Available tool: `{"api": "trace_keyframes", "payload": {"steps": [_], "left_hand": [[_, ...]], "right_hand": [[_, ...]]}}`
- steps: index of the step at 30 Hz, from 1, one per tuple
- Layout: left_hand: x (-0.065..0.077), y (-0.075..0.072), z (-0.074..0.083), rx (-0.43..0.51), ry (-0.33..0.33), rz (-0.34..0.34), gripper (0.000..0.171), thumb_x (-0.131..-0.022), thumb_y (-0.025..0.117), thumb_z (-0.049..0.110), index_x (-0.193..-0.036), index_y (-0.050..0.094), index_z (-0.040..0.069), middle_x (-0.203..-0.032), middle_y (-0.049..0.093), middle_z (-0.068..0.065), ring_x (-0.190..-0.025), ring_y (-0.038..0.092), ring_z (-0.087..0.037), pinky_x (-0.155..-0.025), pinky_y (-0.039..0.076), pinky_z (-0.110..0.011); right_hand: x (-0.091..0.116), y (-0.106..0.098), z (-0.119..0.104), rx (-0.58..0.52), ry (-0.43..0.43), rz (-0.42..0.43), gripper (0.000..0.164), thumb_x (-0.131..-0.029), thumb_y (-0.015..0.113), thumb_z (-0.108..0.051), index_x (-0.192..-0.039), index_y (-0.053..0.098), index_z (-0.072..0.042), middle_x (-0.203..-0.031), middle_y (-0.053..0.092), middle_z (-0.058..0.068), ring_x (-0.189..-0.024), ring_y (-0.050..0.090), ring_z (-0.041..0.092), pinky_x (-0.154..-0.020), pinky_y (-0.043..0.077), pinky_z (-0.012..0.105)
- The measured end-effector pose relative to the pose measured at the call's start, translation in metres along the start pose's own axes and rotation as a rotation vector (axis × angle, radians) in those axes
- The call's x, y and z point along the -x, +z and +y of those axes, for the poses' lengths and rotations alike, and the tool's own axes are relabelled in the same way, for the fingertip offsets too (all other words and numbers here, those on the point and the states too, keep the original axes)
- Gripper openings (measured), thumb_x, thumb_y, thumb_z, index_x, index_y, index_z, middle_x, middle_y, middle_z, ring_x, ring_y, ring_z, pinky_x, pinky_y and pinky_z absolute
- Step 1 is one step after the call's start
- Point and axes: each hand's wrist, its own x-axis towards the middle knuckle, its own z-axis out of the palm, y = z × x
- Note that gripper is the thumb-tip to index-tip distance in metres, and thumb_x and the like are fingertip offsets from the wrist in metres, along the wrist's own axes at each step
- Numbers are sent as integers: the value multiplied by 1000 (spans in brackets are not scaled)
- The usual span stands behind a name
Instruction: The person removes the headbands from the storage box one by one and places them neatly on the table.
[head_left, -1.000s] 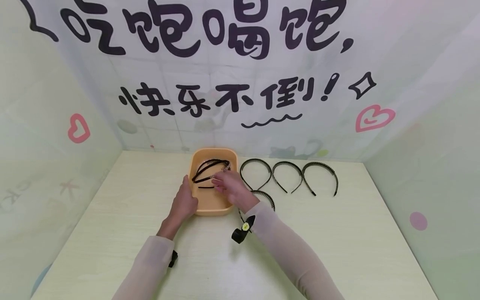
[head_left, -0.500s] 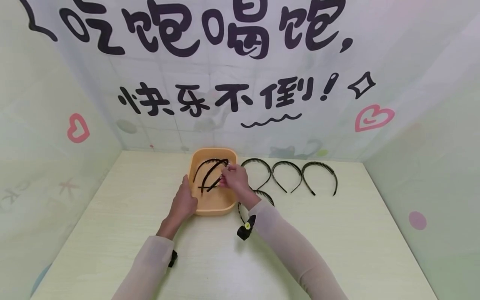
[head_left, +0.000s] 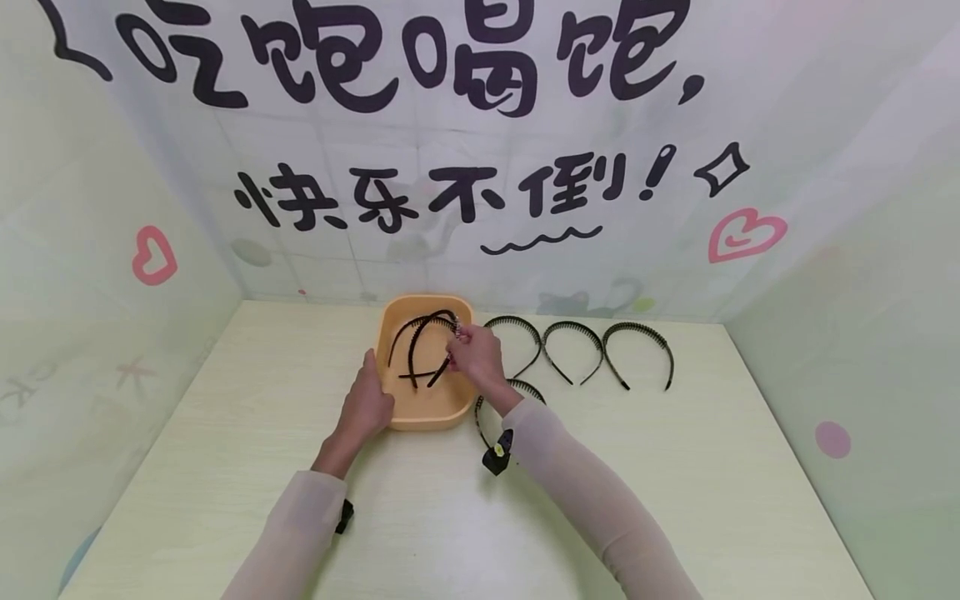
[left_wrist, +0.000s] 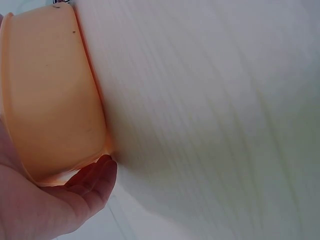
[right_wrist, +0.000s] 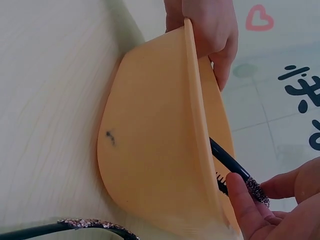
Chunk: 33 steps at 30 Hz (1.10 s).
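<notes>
An orange plastic basin stands near the back of the table, with black toothed headbands lying in it. At its left side, my left hand grips the wall and rim; the left wrist view shows the fingers curled at the basin's lower edge. Over the right rim, my right hand pinches a black headband between thumb and fingers at its glittery, beaded part. That headband is raised at the hand's end, and its tips still hang inside the basin.
Right of the basin, three headbands lie in a row along the back: a near one, a middle one and a far one. Another headband lies in front, partly under my right wrist. A printed cloth wall rises behind.
My right hand has moved from inside the basin toward its right rim, pulling the headband up and turning it. The other headbands in the basin shifted a little. My left hand stays put.
</notes>
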Motion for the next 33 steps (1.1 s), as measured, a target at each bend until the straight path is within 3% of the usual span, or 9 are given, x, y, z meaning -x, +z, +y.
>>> {"api": "trace_keyframes", "payload": {"steps": [5, 19, 26, 28, 33], "left_hand": [[0, -1, -1, -5, -1, 3, 82, -85, 40, -7, -155, -2, -6, -146, 34, -38, -124, 48, -48, -97, 44, -57], [0, 0, 0, -4, -14, -2, 83, -85, 41, -6, -155, -3, -5, -151, 29, -37, -128, 45, -48, -99, 43, -58], [-1, 0, 0, -5, -23, -4, 83, -85, 41, -6, -156, -3, -5, -151, 29, -37, -129, 45, -47, -101, 42, -58], [-1, 0, 0, -4, -24, -6, 83, -85, 41, -6, -156, -4, -5, -151, 29, -37, -128, 46, -47, -100, 42, -57], [-1, -1, 0, -3, -28, -10, 84, -85, 40, -7, -155, -5, -5, -151, 27, -38, -130, 44, -49, -101, 42, -58]], "right_hand": [[-1, -2, 1, 6, 6, -4, 49, -93, 62, -5, -141, 53, -3, -94, 74, 16, -73, 73, 32, -69, 59, 42], [-5, -13, 6, -47, 44, -25, 44, -94, 63, -6, -138, 57, -4, -112, 70, 18, -70, 74, 25, -69, 59, 43], [-5, -24, 10, -95, 62, -57, 47, -94, 64, -4, -140, 55, -6, -112, 68, 21, -60, 68, 14, -62, 59, 34], [-5, -28, 12, -122, 73, -74, 46, -94, 64, -4, -139, 55, -7, -114, 67, 23, -62, 69, 15, -61, 59, 32], [-1, -38, 14, -201, 117, -125, 47, -95, 62, -3, -141, 52, -6, -119, 66, 26, -83, 73, 35, -62, 59, 30]]}}
